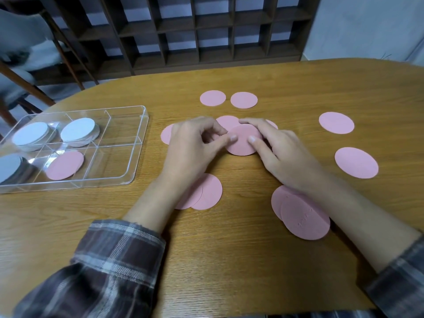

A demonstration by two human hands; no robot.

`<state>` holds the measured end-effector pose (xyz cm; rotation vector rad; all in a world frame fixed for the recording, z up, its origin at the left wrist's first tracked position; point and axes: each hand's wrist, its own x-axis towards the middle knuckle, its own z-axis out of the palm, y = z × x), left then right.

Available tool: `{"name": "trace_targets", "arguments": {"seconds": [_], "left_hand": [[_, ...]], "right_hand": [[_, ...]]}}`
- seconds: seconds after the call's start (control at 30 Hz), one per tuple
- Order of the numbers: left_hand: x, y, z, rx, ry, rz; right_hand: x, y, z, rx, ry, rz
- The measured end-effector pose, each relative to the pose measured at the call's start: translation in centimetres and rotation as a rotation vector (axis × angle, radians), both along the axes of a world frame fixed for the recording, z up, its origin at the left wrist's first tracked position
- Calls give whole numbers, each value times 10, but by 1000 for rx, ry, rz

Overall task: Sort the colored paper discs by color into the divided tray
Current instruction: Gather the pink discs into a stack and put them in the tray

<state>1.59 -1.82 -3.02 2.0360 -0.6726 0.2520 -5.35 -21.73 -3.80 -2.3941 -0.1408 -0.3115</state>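
Observation:
A pink paper disc (pixel 242 141) is held at the table's middle between my left hand (pixel 195 148) and my right hand (pixel 277 152); both pinch its edges with thumb and fingers. More pink discs lie partly hidden under the hands. Several loose pink discs lie around: two at the back (pixel 212 98) (pixel 244 100), two at the right (pixel 336 123) (pixel 356 162), overlapping pairs under each wrist (pixel 206 191) (pixel 302 214). The clear divided tray (pixel 137 143) at the left holds stacks of pale blue-grey discs (pixel 78 131) and one pink disc (pixel 65 165).
The oval wooden table (pixel 229 260) has its far edge close behind the discs. A dark wooden lattice shelf (pixel 206 31) stands beyond it, and a chair (pixel 27 53) is at the back left. The tray's right compartments hold nothing.

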Motion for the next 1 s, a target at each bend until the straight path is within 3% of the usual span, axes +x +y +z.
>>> {"name": "trace_targets", "arguments": {"seconds": [0.1, 0.2, 0.3, 0.43, 1.0], "left_hand": [[6, 4, 1, 82, -34, 5], [18, 13, -3, 237, -90, 140], [27, 21, -9, 464, -4, 288], [25, 21, -11, 647, 67, 286], [11, 14, 9, 368, -61, 321]], "right_hand": [[2, 0, -1, -17, -2, 22], [2, -1, -1, -15, -22, 5], [2, -4, 0, 14, -25, -2], [2, -3, 0, 29, -13, 9], [1, -3, 1, 59, -18, 8]]}}
